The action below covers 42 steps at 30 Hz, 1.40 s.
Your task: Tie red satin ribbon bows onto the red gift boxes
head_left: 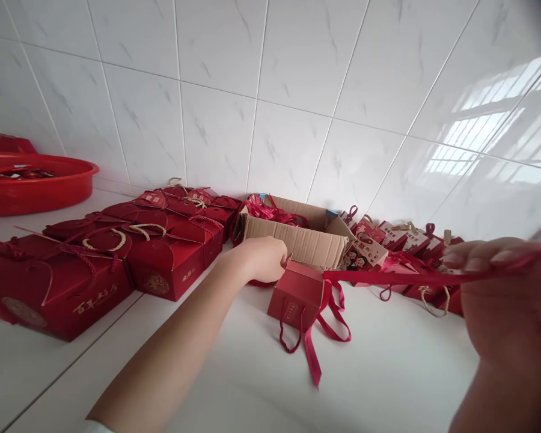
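Note:
My left hand [264, 260] is closed on the far left top edge of a small red gift box [293, 294], its fingertips partly hidden. The box stands on the white surface, a twisted red cord handle hanging down its near side. From behind its right edge a red ribbon [397, 276] stretches taut to my right hand [507, 288]. That hand, slightly blurred, is closed around the ribbon, whose end passes out at the right edge. More curled ribbon [329, 325] droops beside the box, one tail lying on the surface.
An open cardboard box [297, 237] holding red ribbons stands behind, near the tiled wall [216, 120]. Large red gift boxes [162, 264] are lined up on the left, beyond them a red basin [72, 186] with small items. Several small gift boxes [365, 249] sit at right.

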Tool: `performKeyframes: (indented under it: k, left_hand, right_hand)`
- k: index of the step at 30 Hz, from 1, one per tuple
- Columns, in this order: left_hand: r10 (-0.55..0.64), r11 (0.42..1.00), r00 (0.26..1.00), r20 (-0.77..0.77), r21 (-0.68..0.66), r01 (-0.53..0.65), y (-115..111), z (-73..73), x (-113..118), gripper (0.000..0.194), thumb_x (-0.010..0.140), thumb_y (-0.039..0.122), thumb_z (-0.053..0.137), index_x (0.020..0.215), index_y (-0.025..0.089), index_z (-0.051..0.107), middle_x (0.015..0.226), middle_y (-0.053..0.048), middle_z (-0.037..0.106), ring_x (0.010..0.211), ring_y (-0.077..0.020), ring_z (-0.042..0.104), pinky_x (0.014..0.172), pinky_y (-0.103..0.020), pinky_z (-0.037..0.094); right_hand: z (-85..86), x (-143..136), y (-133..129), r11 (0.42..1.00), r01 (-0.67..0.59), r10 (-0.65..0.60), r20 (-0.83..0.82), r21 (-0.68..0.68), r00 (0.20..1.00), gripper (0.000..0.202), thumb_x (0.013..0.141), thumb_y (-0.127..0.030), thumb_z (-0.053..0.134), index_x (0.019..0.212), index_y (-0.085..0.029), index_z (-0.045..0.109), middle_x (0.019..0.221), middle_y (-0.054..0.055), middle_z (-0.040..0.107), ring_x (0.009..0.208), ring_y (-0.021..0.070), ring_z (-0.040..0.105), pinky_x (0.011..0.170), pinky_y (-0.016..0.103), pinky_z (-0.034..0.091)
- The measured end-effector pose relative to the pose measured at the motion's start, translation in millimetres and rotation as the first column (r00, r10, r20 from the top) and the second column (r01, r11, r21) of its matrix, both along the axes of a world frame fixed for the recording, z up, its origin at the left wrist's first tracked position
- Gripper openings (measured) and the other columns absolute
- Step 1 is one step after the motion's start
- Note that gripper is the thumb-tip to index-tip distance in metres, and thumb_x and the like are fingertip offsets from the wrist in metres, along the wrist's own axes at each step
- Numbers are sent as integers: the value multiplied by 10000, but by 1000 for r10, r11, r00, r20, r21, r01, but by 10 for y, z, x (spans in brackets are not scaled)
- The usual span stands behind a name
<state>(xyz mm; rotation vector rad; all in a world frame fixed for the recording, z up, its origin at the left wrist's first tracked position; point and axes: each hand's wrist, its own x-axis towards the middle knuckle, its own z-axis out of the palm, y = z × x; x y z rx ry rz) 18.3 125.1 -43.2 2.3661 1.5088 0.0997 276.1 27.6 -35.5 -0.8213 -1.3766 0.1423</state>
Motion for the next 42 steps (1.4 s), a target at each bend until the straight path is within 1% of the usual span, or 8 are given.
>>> performKeyframes:
  k: [2, 5, 8, 11, 14, 18, 28, 42]
  left_hand:
    - [2, 1000, 1000, -4, -15, -2, 25, -23, 26, 142, 721, 331, 596, 738, 208, 664, 824, -84, 703, 606, -204, 587, 567, -298, 373]
    - [17, 1000, 1000, -21, -15, -17, 50, -49, 63, 166, 731, 351, 589, 738, 201, 659, 819, -102, 696, 614, -229, 597, 563, -313, 383]
    - [28, 1000, 999, -27, 0, -28, 80, -81, 89, 171, 764, 323, 557, 733, 181, 646, 774, -126, 678, 618, -237, 595, 558, -316, 372]
    - [6, 1000, 1000, -16, -6, -6, 129, -122, 96, 182, 803, 310, 513, 750, 178, 626, 768, -122, 671, 600, -222, 581, 533, -305, 349]
    - [-29, 999, 1000, 6, -16, 30, 170, -154, 89, 150, 803, 280, 509, 874, 201, 615, 833, -92, 679, 608, -205, 578, 519, -288, 337]
    - [-73, 997, 997, 21, -15, 73, 172, -162, 87, 234, 801, 261, 500, 1023, 244, 572, 907, -58, 678, 632, -192, 575, 511, -268, 334]
    - [-119, 993, 993, 0, 6, 119, 89, -143, 128, 138, 803, 276, 478, 913, 240, 553, 838, -40, 654, 541, -171, 496, 456, -269, 297]
    - [-102, 994, 995, -6, -41, 101, 35, -106, 114, 234, 851, 309, 392, 994, 255, 570, 914, -53, 672, 573, -181, 543, 483, -276, 341]
  right_hand:
    - [-36, -137, 72, 988, -142, 137, -89, -55, 987, 188, 882, -383, 576, 766, -273, 674, 762, 45, 574, 757, 185, 574, 704, 338, 483]
    - [-173, -354, 297, 904, -326, 319, -73, -275, 945, 203, 902, -371, 557, 812, -221, 661, 760, 28, 581, 693, 137, 541, 606, 254, 433]
    - [-362, -498, 562, 795, -279, 355, 40, -539, 934, 345, 909, -472, 499, 756, -175, 585, 655, -1, 488, 579, 104, 426, 529, 231, 351]
    - [-533, -581, 738, 747, -165, 368, 194, -643, 909, 392, 901, -496, 444, 700, -167, 513, 746, 12, 483, 627, 108, 425, 565, 242, 357]
    - [-636, -624, 810, 713, -117, 409, 275, -691, 870, 393, 871, -458, 466, 625, -154, 505, 914, 56, 520, 735, 135, 485, 636, 262, 397]
    - [-676, -645, 827, 670, -39, 425, 339, -742, 839, 398, 865, -438, 445, 591, -152, 491, 930, 72, 519, 763, 156, 505, 643, 276, 415]
    - [-696, -664, 828, 643, 65, 422, 424, -763, 801, 431, 875, -464, 396, 587, -151, 460, 868, 63, 498, 702, 141, 487, 584, 257, 406]
    - [-715, -684, 824, 657, 88, 415, 456, -749, 787, 408, 871, -457, 382, 593, -163, 423, 821, 42, 485, 678, 132, 489, 562, 242, 390]
